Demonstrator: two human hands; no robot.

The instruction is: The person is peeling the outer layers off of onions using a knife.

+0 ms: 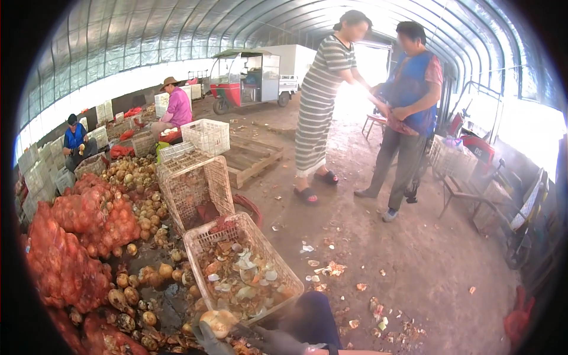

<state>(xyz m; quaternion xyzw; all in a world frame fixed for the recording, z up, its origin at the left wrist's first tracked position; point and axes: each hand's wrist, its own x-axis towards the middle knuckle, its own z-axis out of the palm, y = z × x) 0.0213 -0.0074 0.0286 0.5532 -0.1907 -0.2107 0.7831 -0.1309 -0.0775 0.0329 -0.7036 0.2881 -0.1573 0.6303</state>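
At the lower edge, my left hand (208, 339), in a grey glove, is closed around a pale yellow onion (219, 323). My right hand (275, 341), gloved in dark grey, reaches in from the right, close beside the onion. Its fingers are blurred, so I cannot make out whether they hold anything. Just beyond both hands, a plastic crate (277, 256) contains onion skins and peel scraps (245, 275). Loose unpeeled onions (165, 271) lie on the ground left of the crate.
Red mesh sacks (65, 260) full of onions crowd the left. A tipped crate (198, 183) and a wooden pallet (251, 155) stand beyond. Two people (368, 109) stand ahead; two others sit working at the far left. A three-wheeled vehicle (251, 80) is parked behind. Peel scraps litter the floor.
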